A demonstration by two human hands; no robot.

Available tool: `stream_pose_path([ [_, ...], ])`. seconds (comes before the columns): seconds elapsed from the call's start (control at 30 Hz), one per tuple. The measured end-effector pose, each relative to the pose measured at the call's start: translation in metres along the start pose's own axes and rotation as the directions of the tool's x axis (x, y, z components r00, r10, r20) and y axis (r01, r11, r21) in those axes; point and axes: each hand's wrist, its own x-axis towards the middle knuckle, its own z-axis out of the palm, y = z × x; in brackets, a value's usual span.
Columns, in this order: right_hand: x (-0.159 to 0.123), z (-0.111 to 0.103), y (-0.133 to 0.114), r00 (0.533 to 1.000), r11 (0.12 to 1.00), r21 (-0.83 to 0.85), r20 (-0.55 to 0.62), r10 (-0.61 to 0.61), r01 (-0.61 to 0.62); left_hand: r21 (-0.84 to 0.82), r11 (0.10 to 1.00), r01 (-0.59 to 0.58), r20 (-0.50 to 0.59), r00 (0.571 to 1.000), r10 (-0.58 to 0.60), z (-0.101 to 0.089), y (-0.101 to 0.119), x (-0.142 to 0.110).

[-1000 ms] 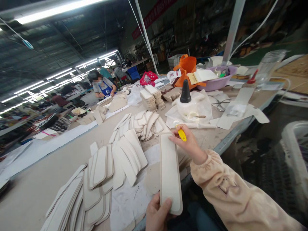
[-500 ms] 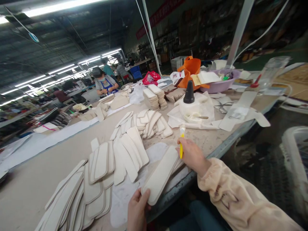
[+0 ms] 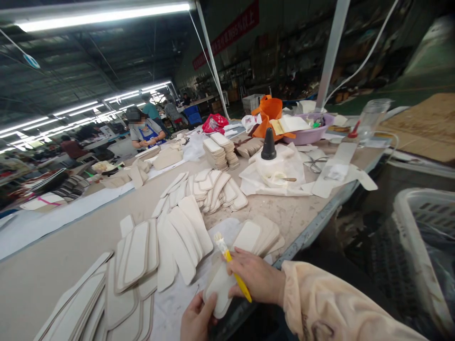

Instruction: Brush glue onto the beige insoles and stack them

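Note:
My left hand [image 3: 198,316] pinches the near end of a pale rounded panel [image 3: 219,286] between thumb and fingers. In my right hand [image 3: 259,275] is a yellow-handled brush [image 3: 241,280], its bristles pointing away and coated in something white. That hand also lies against the panel's right side, with the thumb low on it, and covers part of it. Just beyond, a fan of similar panels [image 3: 265,232] rests near the table edge. Several more white panels [image 3: 186,232] lie overlapped to the left, on and beside a white sheet [image 3: 170,305].
A white pot with a black cone [image 3: 269,144] stands on crumpled sheeting at the back. Behind it are an orange bag [image 3: 268,109] and a purple basin [image 3: 313,135]. A plastic crate [image 3: 414,227] stands beyond the table's right edge. A person in a blue apron [image 3: 151,135] works across the table.
My right hand with the brush has come nearer, from the panel's far end to its near half. The panel has shifted closer, uncovering the fan of panels. The view has turned slightly right.

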Motion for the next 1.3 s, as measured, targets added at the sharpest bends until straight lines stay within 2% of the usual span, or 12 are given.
stream_pose_path([
  [0.17, 0.000, -0.025, 0.033, 0.990, 0.988, -0.070, -0.043, 0.134, -0.137, 0.022, 1.000, -0.013, -0.008, 1.000, 0.013, 0.002, 0.005, -0.004],
  [0.27, -0.001, -0.041, 0.048, 0.967, 0.959, -0.137, -0.090, 0.238, -0.249, 0.025, 0.999, -0.035, 0.004, 0.999, 0.035, 0.004, 0.010, -0.008],
  [0.4, -0.003, -0.056, 0.061, 0.887, 0.891, -0.127, -0.232, 0.399, -0.435, -0.009, 0.996, -0.091, 0.039, 0.995, 0.092, 0.004, 0.017, -0.016],
  [0.47, -0.004, -0.060, 0.063, 0.855, 0.876, -0.094, -0.292, 0.429, -0.472, -0.035, 0.990, -0.139, 0.036, 0.990, 0.140, 0.003, 0.023, -0.020],
  [0.6, -0.002, -0.063, 0.059, 0.863, 0.915, -0.016, -0.340, 0.373, -0.402, -0.184, 0.950, -0.252, 0.011, 0.966, 0.259, 0.008, 0.046, -0.026],
  [0.7, 0.000, -0.068, 0.049, 0.871, 0.939, 0.103, -0.353, 0.342, -0.328, -0.365, 0.878, -0.310, -0.017, 0.945, 0.327, 0.015, 0.075, -0.031],
  [0.8, -0.001, -0.075, 0.034, 0.878, 0.941, 0.239, -0.360, 0.316, -0.241, -0.431, 0.825, -0.366, -0.060, 0.924, 0.378, 0.021, 0.108, -0.040],
  [0.9, -0.003, -0.079, 0.015, 0.892, 0.890, 0.441, -0.344, 0.292, -0.121, -0.417, 0.816, -0.400, -0.103, 0.913, 0.395, 0.026, 0.139, -0.051],
  [1.0, -0.007, -0.077, -0.009, 0.907, 0.804, 0.593, -0.323, 0.271, -0.030, -0.396, 0.835, -0.383, -0.087, 0.921, 0.381, 0.032, 0.161, -0.063],
  [1.07, -0.009, -0.073, -0.025, 0.911, 0.784, 0.620, -0.322, 0.257, -0.002, -0.410, 0.828, -0.382, -0.085, 0.920, 0.382, 0.035, 0.170, -0.070],
  [1.17, -0.013, -0.062, -0.041, 0.899, 0.798, 0.602, -0.347, 0.266, -0.004, -0.450, 0.784, -0.429, -0.115, 0.898, 0.425, 0.041, 0.176, -0.079],
  [1.3, -0.018, -0.049, -0.051, 0.818, 0.810, 0.582, -0.430, 0.381, -0.072, -0.488, 0.746, -0.454, -0.098, 0.877, 0.470, 0.045, 0.176, -0.089],
])
